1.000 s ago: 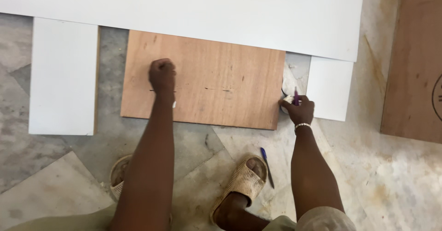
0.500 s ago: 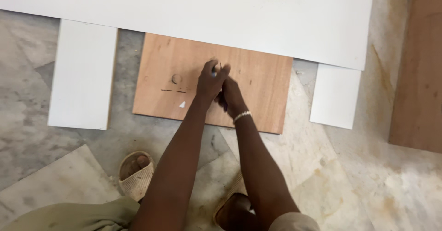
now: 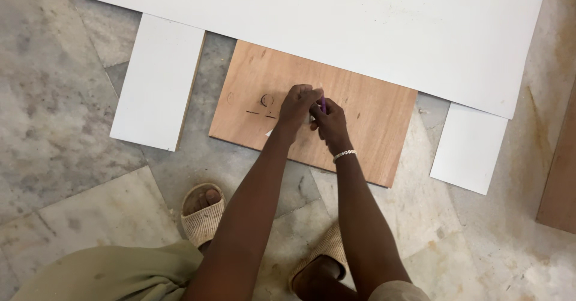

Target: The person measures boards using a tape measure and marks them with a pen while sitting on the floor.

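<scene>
On the marble floor (image 3: 72,115) in front of you lies a flat rectangular brown plywood board (image 3: 372,133), its far edge tucked under a large white laminate panel (image 3: 372,31) that spans the top of the view. Both of your hands meet over the middle of that plywood board. Your left hand (image 3: 298,104) is curled into a loose fist with its knuckles up, resting on the wood; whether it grips anything you cannot tell, though a small pale scrap shows just beneath it. Your right hand (image 3: 330,121), with a beaded white bracelet (image 3: 344,154) at the wrist, is closed in a writing grip around a thin purple pen (image 3: 323,103), which stands nearly upright with its tip at the board's surface, touching the left hand's fingers. Just left of your hands, dark pen marks (image 3: 262,108) sit on the wood: a small circle and short dashes.

Two smaller white rectangular boards lie beside the plywood, one to the left (image 3: 159,82) and one to the right (image 3: 471,148), both partly under the large panel. Nearer to you, your feet in beige woven sandals (image 3: 203,214) rest on the floor, the left one apart from the plywood's near edge.
</scene>
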